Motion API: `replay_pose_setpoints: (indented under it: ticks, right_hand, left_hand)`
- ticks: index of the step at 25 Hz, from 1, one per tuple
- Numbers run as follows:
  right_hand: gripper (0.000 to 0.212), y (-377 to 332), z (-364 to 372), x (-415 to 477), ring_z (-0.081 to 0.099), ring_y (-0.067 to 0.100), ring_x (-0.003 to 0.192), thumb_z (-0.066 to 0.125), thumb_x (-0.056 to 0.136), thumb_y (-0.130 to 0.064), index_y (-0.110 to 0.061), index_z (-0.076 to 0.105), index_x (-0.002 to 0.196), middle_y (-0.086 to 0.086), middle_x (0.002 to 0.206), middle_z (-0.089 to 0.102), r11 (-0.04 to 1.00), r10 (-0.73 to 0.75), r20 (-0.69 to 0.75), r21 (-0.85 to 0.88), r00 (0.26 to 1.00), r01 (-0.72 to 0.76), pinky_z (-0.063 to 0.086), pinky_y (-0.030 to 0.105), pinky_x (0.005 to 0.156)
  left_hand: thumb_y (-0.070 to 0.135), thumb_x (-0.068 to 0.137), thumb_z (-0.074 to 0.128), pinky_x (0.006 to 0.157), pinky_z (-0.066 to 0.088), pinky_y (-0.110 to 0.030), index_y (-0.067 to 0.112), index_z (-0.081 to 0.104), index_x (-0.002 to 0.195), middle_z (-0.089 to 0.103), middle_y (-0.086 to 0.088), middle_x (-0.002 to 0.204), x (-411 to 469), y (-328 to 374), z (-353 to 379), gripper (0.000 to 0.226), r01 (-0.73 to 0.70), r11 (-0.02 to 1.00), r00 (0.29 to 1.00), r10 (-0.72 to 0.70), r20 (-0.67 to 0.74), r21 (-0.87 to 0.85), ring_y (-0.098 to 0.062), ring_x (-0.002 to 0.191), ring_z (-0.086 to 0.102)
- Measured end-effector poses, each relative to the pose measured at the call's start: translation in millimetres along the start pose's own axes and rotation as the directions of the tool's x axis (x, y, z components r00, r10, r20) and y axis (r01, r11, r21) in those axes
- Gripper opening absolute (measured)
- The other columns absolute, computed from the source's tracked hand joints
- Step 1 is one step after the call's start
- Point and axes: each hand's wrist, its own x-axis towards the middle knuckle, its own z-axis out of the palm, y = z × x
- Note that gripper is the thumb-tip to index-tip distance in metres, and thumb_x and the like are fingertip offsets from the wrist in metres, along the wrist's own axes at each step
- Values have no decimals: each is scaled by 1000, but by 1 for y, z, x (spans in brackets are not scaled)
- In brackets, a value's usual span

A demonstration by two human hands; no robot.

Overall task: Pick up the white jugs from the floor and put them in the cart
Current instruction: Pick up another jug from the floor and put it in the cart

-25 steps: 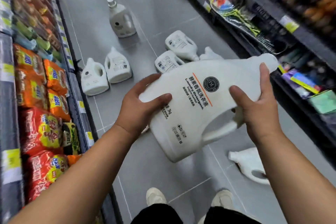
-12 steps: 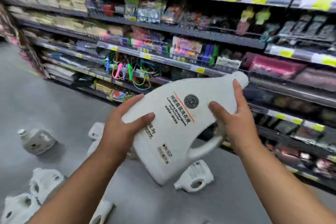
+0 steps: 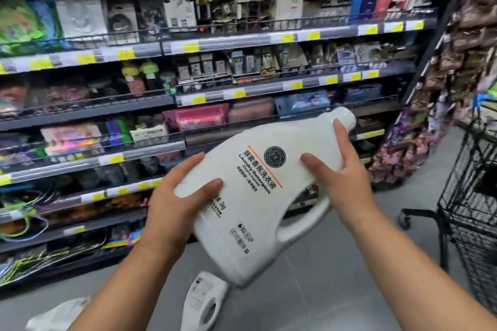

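I hold a large white laundry detergent jug tilted in front of me, cap up to the right, label facing me. My left hand grips its lower body on the left. My right hand grips its upper part near the neck and handle. A black wire cart stands at the right edge, partly cut off. Below the held jug, a second white jug lies on the grey floor. Part of a third white jug shows at the bottom left.
Long store shelves packed with packaged goods and yellow price tags fill the view ahead. A rack of bagged goods stands at the right, behind the cart. Grey floor shows between me and the cart.
My view has swung to the right, from the aisle floor with several jugs to the shelves and the cart. The jug stays in both hands.
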Motion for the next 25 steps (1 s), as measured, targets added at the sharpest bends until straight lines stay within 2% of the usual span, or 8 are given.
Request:
replay_pose_setpoints:
  ticks: [5, 9, 12, 15, 18, 21, 23, 25]
  right_hand:
    - [89, 18, -155, 53, 53, -17, 105, 80, 69, -35, -45, 34, 144, -32, 119, 51, 999, 38, -198, -27, 980, -45, 43, 2, 82]
    - [87, 27, -251, 74, 56, 8, 116, 80, 71, -35, -47, 33, 143, -14, 134, 52, 990, 70, -358, -89, 931, -109, 45, 27, 100]
    - [92, 39, -315, 81, 58, 5, 111, 79, 62, -44, -48, 34, 142, -12, 131, 56, 986, 105, -486, -61, 868, -153, 48, 21, 87]
    - [88, 57, -372, 87, 56, -1, 106, 80, 70, -36, -46, 33, 144, -18, 127, 54, 979, 130, -619, -42, 774, -198, 45, 6, 74]
    - [86, 79, -417, 98, 51, 4, 115, 78, 75, -33, -43, 31, 146, -23, 126, 50, 966, 139, -705, -57, 695, -251, 42, 11, 84]
    - [91, 102, -461, 116, 53, 12, 117, 78, 71, -41, -45, 29, 147, -16, 128, 53, 949, 137, -810, -58, 571, -309, 43, 31, 97]
    - [92, 117, -486, 129, 57, 10, 111, 79, 69, -42, -47, 29, 147, -18, 122, 56, 945, 142, -876, -20, 461, -328, 46, 32, 93]
    - [91, 124, -501, 138, 57, -1, 105, 80, 71, -36, -48, 29, 145, -20, 122, 57, 953, 128, -920, 10, 369, -304, 47, 22, 85]
  left_hand:
    - [26, 57, 83, 67, 57, -29, 35, 70, 110, 74, 2, 108, 47, -26, 175, 55, 64, 998, 978, -59, 202, -17, -25, 94, 72]
    - [15, 64, 85, 60, 56, -25, 32, 68, 112, 74, 0, 105, 71, -41, 289, 53, 102, 995, 934, -94, 345, -5, -19, 83, 73]
    - [1, 77, 75, 51, 52, -20, 25, 67, 112, 74, -4, 100, 85, -54, 372, 43, 148, 989, 867, -141, 478, 22, -12, 68, 71]
    - [22, 63, 87, 64, 58, -31, 32, 69, 111, 73, -4, 109, 106, -76, 448, 52, 163, 985, 772, -161, 614, 54, -22, 84, 72]
    - [42, 48, 85, 85, 57, -47, 39, 71, 107, 73, 1, 111, 129, -102, 518, 60, 186, 977, 689, -203, 696, 102, -29, 97, 71]
    - [33, 55, 86, 88, 56, -49, 33, 71, 109, 72, -2, 112, 160, -129, 602, 56, 202, 971, 563, -220, 797, 125, -30, 99, 70]
    - [27, 58, 84, 85, 57, -45, 30, 71, 110, 72, -2, 112, 179, -144, 656, 54, 182, 971, 477, -224, 850, 154, -28, 99, 70]
    - [20, 58, 87, 79, 57, -37, 27, 71, 109, 73, -1, 109, 192, -150, 701, 54, 188, 967, 394, -234, 889, 172, -26, 97, 71]
